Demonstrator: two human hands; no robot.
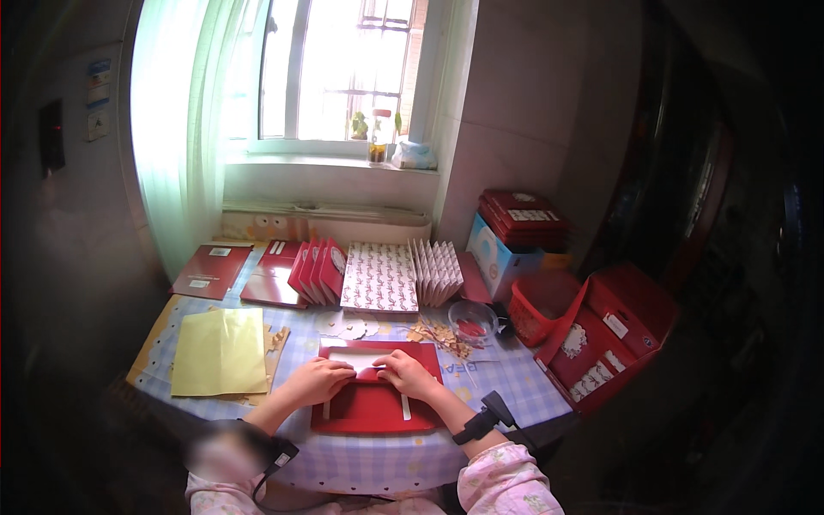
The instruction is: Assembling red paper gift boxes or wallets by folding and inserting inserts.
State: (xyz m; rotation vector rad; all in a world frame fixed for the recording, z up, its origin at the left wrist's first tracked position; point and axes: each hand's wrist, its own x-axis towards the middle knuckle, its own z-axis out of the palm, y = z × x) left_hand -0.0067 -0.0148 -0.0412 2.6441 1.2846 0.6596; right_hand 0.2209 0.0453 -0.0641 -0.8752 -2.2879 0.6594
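Small room, window behind, tabletop [481,378] with blue checked cloth. Red card folder [378,410] lies flat at front centre, a white strip [352,359] across its upper part. Left hand [319,379] and right hand [407,373] both rest on the folder, fingertips meeting at a small red piece [370,373]; each grip looks pinched shut on it, though it's too small to be sure. Yellow sheets [221,350] left of the folder. Behind it: fanned red cards [316,270], patterned cards [381,276], clear bowl [470,319]. Red basket [539,307] at right edge.
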